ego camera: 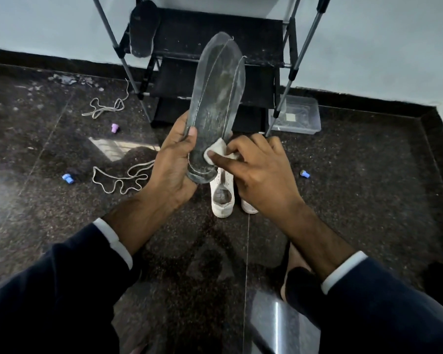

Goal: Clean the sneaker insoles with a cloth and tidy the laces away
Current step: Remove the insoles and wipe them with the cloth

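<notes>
My left hand (173, 162) grips the heel end of a grey insole (216, 98), which stands upright with its toe pointing away from me. My right hand (261, 169) pinches a small white cloth (218, 150) and presses it against the insole's lower right edge. A second dark insole (143, 28) leans on the shoe rack. Two white sneakers (223, 192) stand on the floor below my hands, the right one mostly hidden. One loose lace (106, 107) lies at the back left and another lace (120, 178) lies nearer on the left.
A black shoe rack (215, 65) with metal poles stands against the wall ahead. A clear plastic box (298, 114) sits at its right foot. Small caps lie on the dark stone floor: purple cap (115, 128), blue cap (67, 178), another blue cap (304, 173). My foot (296, 274) is at lower right.
</notes>
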A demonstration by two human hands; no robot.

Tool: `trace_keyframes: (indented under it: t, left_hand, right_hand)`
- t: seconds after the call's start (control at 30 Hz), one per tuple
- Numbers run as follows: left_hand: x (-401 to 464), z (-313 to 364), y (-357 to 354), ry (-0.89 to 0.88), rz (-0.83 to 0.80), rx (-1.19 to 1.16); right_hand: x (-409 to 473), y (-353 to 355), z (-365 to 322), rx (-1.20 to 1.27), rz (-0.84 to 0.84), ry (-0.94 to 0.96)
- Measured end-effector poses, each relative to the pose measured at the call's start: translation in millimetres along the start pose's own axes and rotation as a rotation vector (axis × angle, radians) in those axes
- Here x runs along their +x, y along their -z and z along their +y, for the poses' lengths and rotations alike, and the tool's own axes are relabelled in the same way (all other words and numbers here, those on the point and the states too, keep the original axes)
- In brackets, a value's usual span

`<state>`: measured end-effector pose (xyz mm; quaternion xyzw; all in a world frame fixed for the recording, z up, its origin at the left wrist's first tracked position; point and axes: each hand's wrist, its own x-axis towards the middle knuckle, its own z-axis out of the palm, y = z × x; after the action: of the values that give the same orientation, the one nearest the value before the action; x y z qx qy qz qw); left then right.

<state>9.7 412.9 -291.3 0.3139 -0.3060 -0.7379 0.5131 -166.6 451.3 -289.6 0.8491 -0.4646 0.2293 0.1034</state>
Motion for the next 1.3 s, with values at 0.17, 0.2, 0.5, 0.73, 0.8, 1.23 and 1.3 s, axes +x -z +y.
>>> trace_keyframes:
  t: [0.17, 0.2, 0.5, 0.73, 0.8, 1.23, 1.3]
  left_hand:
    - [0.8, 3.4, 5.6, -0.042, 0.057, 0.043]
    - [1.2, 4.1, 5.0, -0.052, 0.073, 0.047]
    - [-0.8, 2.8, -2.9, -0.031, 0.065, 0.002]
    - [-8.0, -4.6, -9.1, 0.046, -0.014, 0.053]
    - [-7.3, -3.9, -7.4, 0.06, -0.071, 0.013]
    - [-16.7, -8.9, -14.1, 0.107, -0.282, 0.233]
    - [-16.0, -10.1, -12.8, 0.098, -0.267, 0.249]
  right_hand:
    - [-2.4, 1.7, 15.9, 0.056, 0.034, -0.171]
    - [-0.5, 4.8, 14.8, 0.096, 0.085, -0.196]
    - [0.0, -7.2, 1.1, 0.04, -0.006, 0.0]
    - [2.9, 2.0, 21.3, 0.055, 0.111, -0.174]
    - [3.8, 1.2, 13.0, 0.049, 0.048, -0.017]
    - [5.1, 14.3, 51.6, 0.031, 0.169, -0.257]
    - [3.1, 11.3, 41.6, 0.081, 0.134, -0.15]
